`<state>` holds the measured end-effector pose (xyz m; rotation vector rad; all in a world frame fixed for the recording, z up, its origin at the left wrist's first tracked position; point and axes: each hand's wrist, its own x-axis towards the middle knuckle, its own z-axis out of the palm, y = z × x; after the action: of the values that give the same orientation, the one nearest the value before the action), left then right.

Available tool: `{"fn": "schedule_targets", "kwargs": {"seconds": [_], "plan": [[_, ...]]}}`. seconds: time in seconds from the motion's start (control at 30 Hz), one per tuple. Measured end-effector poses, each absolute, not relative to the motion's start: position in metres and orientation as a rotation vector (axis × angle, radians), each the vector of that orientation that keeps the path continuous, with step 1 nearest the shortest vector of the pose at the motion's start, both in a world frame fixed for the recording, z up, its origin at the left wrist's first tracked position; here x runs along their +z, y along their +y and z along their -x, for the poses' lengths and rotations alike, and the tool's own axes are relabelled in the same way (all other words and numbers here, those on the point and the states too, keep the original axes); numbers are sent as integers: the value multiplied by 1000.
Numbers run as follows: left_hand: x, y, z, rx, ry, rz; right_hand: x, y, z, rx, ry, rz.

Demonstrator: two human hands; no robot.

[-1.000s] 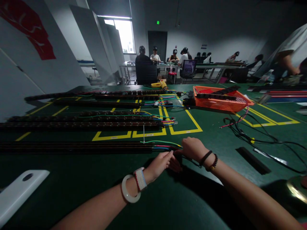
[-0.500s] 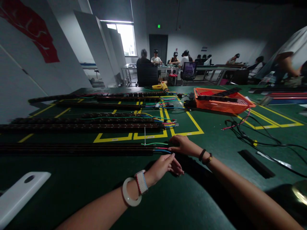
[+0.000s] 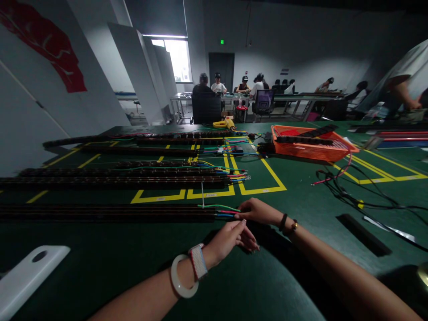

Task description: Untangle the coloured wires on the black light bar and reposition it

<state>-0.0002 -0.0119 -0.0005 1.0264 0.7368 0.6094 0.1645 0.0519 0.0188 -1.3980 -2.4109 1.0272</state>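
Observation:
Three wires, green, red and blue (image 3: 224, 216), stick out of the right end of a long black cable chain (image 3: 107, 212) lying across the front of the table. Their tips run into the fingers of my right hand (image 3: 262, 211), which is closed around them in a pinch. Just below and in front is my left hand (image 3: 229, 238), its fingers loosely stretched out and its thumb close to the right fingertips. I see nothing held in it. A white cable tie (image 3: 202, 195) stands up from the chain near the wires.
More cable chains (image 3: 174, 179) lie behind, over yellow tape outlines. An orange basket (image 3: 310, 151) and a yellow heat gun (image 3: 225, 123) are farther back. Black cables (image 3: 351, 191) and a black strip (image 3: 363, 234) lie right; a white board (image 3: 33, 274) is at front left. People sit beyond.
The view has tilted slightly upward. My right hand has closed in on the wires, and the green one now bends down to its fingertips. My left hand has barely moved.

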Motion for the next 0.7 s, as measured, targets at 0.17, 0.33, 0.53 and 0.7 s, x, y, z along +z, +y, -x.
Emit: {"fn": "schedule_targets", "kwargs": {"seconds": [0.17, 0.33, 0.53, 0.7], "plan": [[1, -12, 0, 616, 735, -972, 21, 47, -161, 746, -2544, 1268], [3, -9, 1, 692, 682, -752, 29, 38, -154, 182, -2640, 1238], [0, -3, 5, 706, 597, -494, 39, 25, -146, -254, -2756, 1188], [-9, 1, 2, 828, 603, -371, 27, 8, -135, -578, -2770, 1139]]}}
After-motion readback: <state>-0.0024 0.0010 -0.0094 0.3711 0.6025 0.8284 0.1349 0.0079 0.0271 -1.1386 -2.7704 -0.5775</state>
